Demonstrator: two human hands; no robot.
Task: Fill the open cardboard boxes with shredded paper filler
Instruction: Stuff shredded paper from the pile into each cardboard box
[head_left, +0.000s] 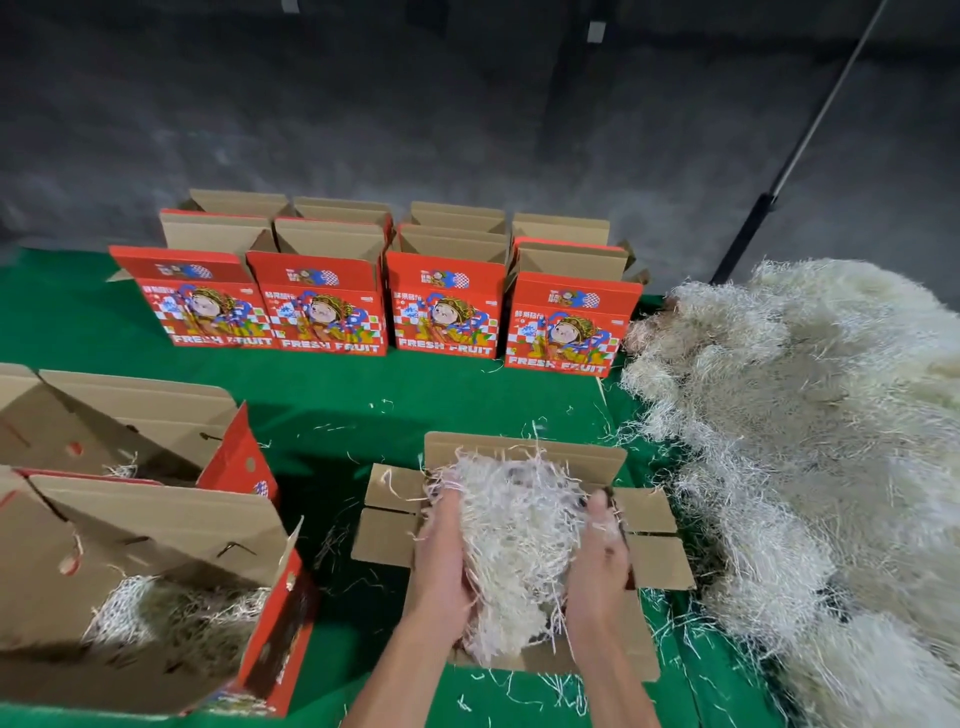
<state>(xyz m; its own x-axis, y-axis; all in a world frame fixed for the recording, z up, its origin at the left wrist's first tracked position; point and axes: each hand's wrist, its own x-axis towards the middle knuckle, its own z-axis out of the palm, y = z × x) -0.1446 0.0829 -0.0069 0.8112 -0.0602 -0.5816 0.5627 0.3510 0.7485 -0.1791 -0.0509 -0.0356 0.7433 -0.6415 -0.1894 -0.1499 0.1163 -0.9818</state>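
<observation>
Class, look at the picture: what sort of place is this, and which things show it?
Probably a fruit-packing area: printed "FRESH FRUIT" boxes stand in rows on a green cover, beside a big filler heap.

Bare forearms, no sleeves — two hands (unadorned)

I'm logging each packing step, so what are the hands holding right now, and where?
Both hands, left and right, hold one clump of shredded paper by its opposite sides, over the open box.

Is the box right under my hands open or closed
Open. The box has its flaps spread outward, and both hands hold a clump of shredded paper over its opening.
</observation>
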